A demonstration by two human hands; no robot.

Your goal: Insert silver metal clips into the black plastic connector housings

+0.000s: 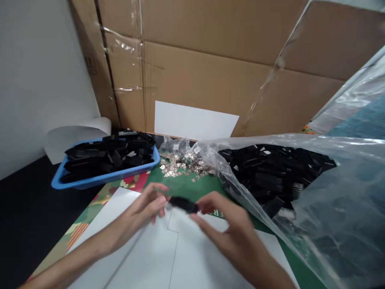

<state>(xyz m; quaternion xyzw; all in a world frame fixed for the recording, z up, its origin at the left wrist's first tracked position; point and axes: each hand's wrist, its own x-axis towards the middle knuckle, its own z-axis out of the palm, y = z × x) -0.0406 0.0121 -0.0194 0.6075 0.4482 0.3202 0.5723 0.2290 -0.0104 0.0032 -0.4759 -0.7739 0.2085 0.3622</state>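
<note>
A small black plastic piece (184, 204), blurred by motion, is held above the white sheets in front of me. My right hand (228, 224) grips its right end between thumb and fingers. At its left end, the thumb and fingers of my left hand (152, 204) are pinched together. A pale, shiny speck shows by those left fingertips, too smeared to name. Just behind the hands, many small flat metal pieces (177, 165) lie in a loose pile, partly on clear plastic.
A blue basket (105, 180) heaped with black plastic pieces stands at the left. On the right, a large clear plastic bag (339, 224) holds more of them. White sheets (150, 257) cover the green board (192, 186). Behind rises a cardboard wall (204, 76).
</note>
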